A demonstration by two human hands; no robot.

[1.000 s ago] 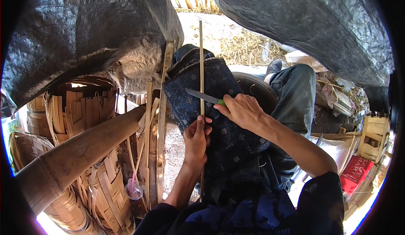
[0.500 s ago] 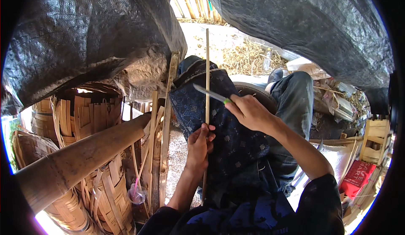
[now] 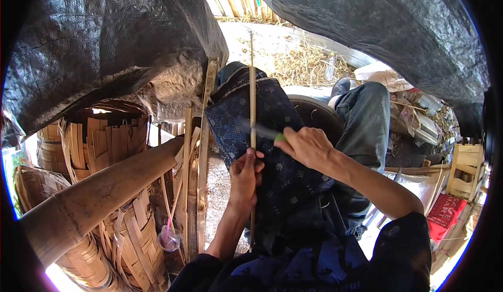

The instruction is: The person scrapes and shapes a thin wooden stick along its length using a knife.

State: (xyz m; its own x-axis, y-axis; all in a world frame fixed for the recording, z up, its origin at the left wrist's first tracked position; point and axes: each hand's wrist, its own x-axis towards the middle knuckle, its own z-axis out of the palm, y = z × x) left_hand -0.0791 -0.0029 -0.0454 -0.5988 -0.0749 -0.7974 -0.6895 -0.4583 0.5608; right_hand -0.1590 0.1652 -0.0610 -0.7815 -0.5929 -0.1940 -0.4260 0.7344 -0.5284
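Note:
A long, thin bamboo strip (image 3: 253,95) stands lengthwise over the dark blue patterned cloth (image 3: 288,163) on my lap. My left hand (image 3: 245,174) pinches it between thumb and fingers, and its lower end runs down toward my body. My right hand (image 3: 308,148) is closed round the green handle of a knife (image 3: 270,132). The blade, smeared by motion, crosses the strip just above my left fingers. Whether the edge bites into the bamboo cannot be made out.
A thick bamboo pole (image 3: 105,200) slants in from the left, over woven bamboo baskets (image 3: 133,239). Upright bamboo slats (image 3: 203,197) stand left of my lap. Dark tarpaulin (image 3: 377,24) hangs overhead. A plastic cup (image 3: 170,239) hangs lower left; a red bag (image 3: 445,216) lies right.
The knife in my right hand has come down along the strip, nearer my left hand. My left hand keeps its pinch on the strip. The whole view has shifted slightly.

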